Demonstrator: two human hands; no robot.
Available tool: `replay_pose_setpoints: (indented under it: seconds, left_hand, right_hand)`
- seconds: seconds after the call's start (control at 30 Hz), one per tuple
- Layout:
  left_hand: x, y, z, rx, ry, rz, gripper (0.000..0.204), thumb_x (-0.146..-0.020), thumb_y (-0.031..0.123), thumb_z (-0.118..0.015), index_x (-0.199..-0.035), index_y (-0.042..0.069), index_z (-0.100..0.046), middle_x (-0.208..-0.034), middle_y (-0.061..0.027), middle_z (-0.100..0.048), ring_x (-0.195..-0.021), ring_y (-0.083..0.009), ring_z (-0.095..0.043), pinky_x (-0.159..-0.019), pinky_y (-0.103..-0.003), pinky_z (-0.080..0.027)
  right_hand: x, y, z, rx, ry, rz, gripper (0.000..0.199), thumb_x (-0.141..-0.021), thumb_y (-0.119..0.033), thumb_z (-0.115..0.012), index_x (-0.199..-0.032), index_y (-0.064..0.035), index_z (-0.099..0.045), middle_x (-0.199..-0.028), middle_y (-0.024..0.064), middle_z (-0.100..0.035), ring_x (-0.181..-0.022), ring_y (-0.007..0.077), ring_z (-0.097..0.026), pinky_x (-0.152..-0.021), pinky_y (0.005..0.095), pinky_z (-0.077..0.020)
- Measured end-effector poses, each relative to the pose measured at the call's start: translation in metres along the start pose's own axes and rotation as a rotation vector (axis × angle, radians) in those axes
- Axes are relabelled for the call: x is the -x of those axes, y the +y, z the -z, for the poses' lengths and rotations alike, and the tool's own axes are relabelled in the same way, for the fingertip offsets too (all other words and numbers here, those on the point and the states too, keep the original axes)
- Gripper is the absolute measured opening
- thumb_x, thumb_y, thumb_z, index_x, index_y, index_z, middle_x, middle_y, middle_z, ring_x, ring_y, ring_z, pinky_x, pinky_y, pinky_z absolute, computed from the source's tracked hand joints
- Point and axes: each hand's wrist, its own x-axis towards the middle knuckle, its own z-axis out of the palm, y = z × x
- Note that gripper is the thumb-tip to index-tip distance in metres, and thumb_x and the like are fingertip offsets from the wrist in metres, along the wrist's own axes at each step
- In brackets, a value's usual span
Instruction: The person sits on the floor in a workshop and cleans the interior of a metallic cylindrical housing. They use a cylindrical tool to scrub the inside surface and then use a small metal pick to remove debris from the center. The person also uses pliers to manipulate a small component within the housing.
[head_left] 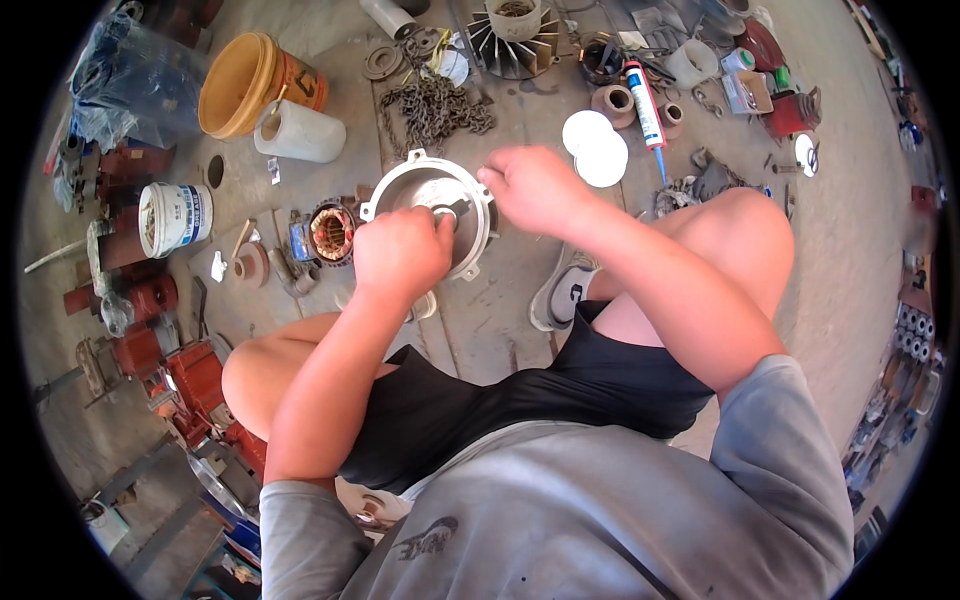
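A round, light-grey metal housing (403,190) with lugs around its rim stands in front of me, its open side up. Over its near left part is my left hand (402,252), fingers curled and thumb reaching inside. Beside that thumb, at the housing's centre, lies a small dark piece (458,209); whether the fingers grip it is hidden. At the right rim, my right hand (540,188) is closed in a pinch; anything between the fingertips is too small to name. Left of the housing sits a motor stator (331,232) with copper-coloured windings.
Behind the housing lie a heap of chain (440,108) and a finned fan wheel (512,50). White discs (600,152) and a sealant tube (645,108) are at the right. Farther left stand a yellow bucket (238,85), a white jug (305,132) and a white pail (177,218).
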Motion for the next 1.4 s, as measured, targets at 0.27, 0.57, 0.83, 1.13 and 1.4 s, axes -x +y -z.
replay_pose_setpoints:
  seconds: [0.27, 0.57, 0.83, 1.13, 1.4]
  left_hand:
    - [-0.006, 0.016, 0.012, -0.057, -0.111, 0.219, 0.057, -0.107, 0.048, -0.061, -0.079, 0.004, -0.082, -0.075, -0.0221, -0.077, -0.072, -0.0421, -0.079, -0.067, -0.052, -0.062]
    - [-0.013, 0.01, 0.027, -0.048, -0.298, 0.175, 0.059, -0.105, 0.06, -0.067, -0.1, 0.003, -0.082, -0.096, -0.0184, -0.079, -0.091, -0.0388, -0.079, -0.077, -0.052, -0.062]
    - [0.003, -0.014, -0.008, 0.331, -0.057, -0.013, 0.026, -0.097, 0.02, -0.082, -0.116, 0.003, -0.075, -0.107, -0.02, -0.072, -0.097, -0.0449, -0.072, -0.084, -0.053, -0.059]
    - [0.001, -0.008, -0.016, 0.324, -0.035, 0.02, 0.027, -0.098, 0.021, -0.082, -0.111, -0.001, -0.073, -0.102, -0.0252, -0.074, -0.091, -0.0465, -0.074, -0.08, -0.054, -0.059]
    - [0.001, 0.006, -0.014, 0.335, -0.018, 0.103, 0.027, -0.097, 0.02, -0.082, -0.101, -0.004, -0.07, -0.096, -0.0286, -0.075, -0.088, -0.0487, -0.074, -0.077, -0.056, -0.059]
  right_hand:
    - [0.024, -0.002, -0.02, -0.062, 0.152, 0.017, 0.029, -0.11, -0.025, -0.063, -0.101, 0.0014, -0.073, -0.101, 0.0275, -0.073, -0.099, 0.0501, -0.07, -0.09, 0.0585, -0.0552]
    - [0.013, 0.002, -0.016, -0.062, 0.164, 0.053, 0.024, -0.108, -0.021, -0.064, -0.103, 0.0005, -0.075, -0.103, 0.0256, -0.074, -0.1, 0.0489, -0.071, -0.091, 0.0581, -0.057]
    - [0.014, -0.001, -0.017, -0.068, 0.145, 0.059, 0.023, -0.108, -0.02, -0.065, -0.104, 0.0008, -0.074, -0.104, 0.0247, -0.074, -0.1, 0.0483, -0.071, -0.09, 0.0567, -0.0573]
    - [0.013, 0.003, -0.018, -0.032, 0.18, 0.077, 0.024, -0.108, -0.022, -0.066, -0.103, 0.001, -0.074, -0.101, 0.024, -0.073, -0.098, 0.0474, -0.071, -0.09, 0.0561, -0.0574]
    - [0.006, 0.003, -0.018, -0.005, 0.181, 0.073, 0.025, -0.107, -0.021, -0.067, -0.1, 0.0018, -0.073, -0.101, 0.0249, -0.074, -0.099, 0.0484, -0.071, -0.089, 0.0573, -0.0569]
